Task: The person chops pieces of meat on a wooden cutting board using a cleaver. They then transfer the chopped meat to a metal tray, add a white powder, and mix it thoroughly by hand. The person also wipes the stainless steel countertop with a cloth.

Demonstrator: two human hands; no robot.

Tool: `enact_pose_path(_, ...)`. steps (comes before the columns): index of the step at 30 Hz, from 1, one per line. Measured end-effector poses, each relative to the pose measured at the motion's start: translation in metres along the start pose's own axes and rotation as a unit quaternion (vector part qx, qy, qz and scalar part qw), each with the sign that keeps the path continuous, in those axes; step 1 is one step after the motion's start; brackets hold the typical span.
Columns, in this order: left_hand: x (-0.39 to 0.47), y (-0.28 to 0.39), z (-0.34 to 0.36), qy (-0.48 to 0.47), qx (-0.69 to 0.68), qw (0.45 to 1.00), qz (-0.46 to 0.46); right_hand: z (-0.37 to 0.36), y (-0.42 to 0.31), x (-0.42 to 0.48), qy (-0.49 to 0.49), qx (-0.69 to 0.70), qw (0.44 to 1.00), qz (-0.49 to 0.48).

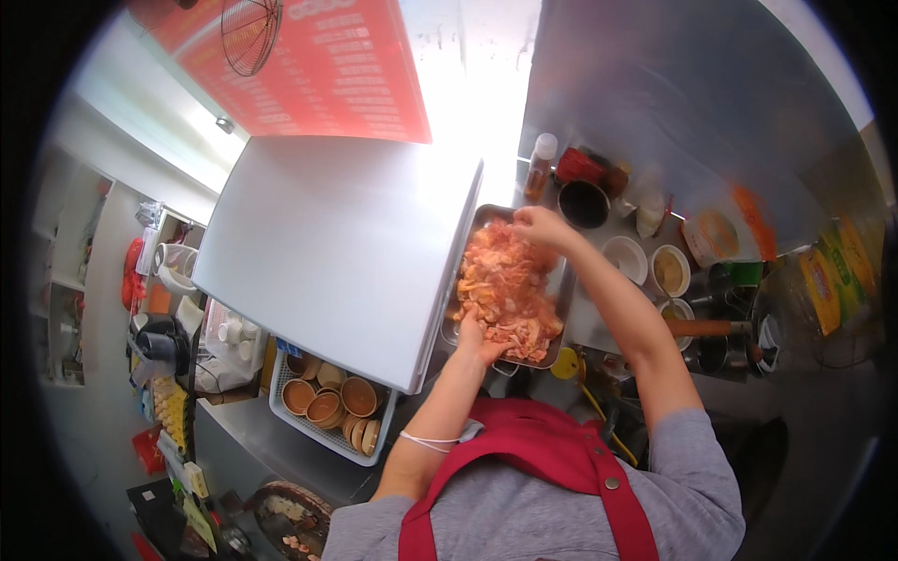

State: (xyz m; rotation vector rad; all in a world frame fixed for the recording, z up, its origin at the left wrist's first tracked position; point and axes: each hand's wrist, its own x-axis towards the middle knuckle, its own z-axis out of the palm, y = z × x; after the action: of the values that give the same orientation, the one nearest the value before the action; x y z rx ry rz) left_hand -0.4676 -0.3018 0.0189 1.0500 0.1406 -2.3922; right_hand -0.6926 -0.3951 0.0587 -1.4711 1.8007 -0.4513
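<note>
A rectangular metal tray (565,294) before me holds a heap of raw, orange-pink meat pieces (506,270), blurred in places. At the heap's near left side is my left hand (480,341), its fingers dug into the meat and its thumb spread across the near end. My right hand (541,228) grips meat at the far right end, with curled fingertips partly hidden. Both hands are bare.
Tight along the tray's left stands a large white lid-like panel (337,245). To the right are a dark cup (584,205), white tubs (624,259) and a wooden handle (698,328). A bottle (540,167) stands behind. Lower left, a basket (330,445) holds brown bowls (359,397).
</note>
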Motion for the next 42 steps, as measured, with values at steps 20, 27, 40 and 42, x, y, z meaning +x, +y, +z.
enact_pose_path(20,0.004,0.035,0.085,-0.171,0.212,0.932,0.238,-0.021,-0.027,-0.063,-0.25,0.324,0.908,-0.094)
enact_pose_path(27,-0.016,-0.013,0.045,-0.097,0.183,0.966,0.156,-0.026,0.01,-0.066,-0.133,0.205,0.969,-0.042)
enact_pose_path(40,0.066,0.03,0.033,-0.061,0.045,0.997,-0.006,0.043,0.013,0.0,-0.291,0.065,0.955,0.002)
enact_pose_path(42,0.063,0.036,0.03,-0.108,0.072,0.991,0.024,0.034,0.007,-0.017,-0.28,0.195,0.939,-0.044)
